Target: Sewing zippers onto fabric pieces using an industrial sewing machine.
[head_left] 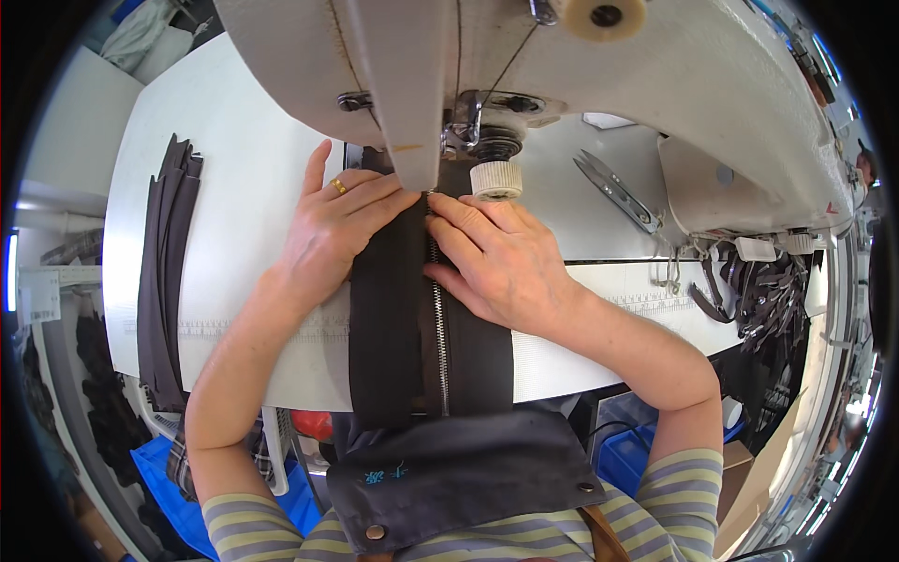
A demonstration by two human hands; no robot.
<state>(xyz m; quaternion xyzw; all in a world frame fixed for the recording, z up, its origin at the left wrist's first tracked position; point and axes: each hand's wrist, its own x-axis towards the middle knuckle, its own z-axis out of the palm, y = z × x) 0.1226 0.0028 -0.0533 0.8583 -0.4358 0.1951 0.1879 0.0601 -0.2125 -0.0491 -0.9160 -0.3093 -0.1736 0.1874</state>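
A dark fabric strip (389, 318) with a metal zipper (438, 328) down its middle lies on the white sewing table (243, 169), running under the head of a white sewing machine (581, 84). My left hand (332, 229), with a gold ring, lies flat on the strip's left side, fingers pointing at the needle area. On the strip's right side my right hand (496, 258) presses down, its fingertips touching the zipper beside the presser foot (464, 126). Both hands press the fabric; neither grips it.
A stack of dark fabric strips (167, 272) lies at the table's left. Scissors (613, 187) rest to the right of the needle, a white knob (495, 180) near my right fingers. More zipper pieces (758, 290) hang at the right edge. Blue bins (623, 454) stand below.
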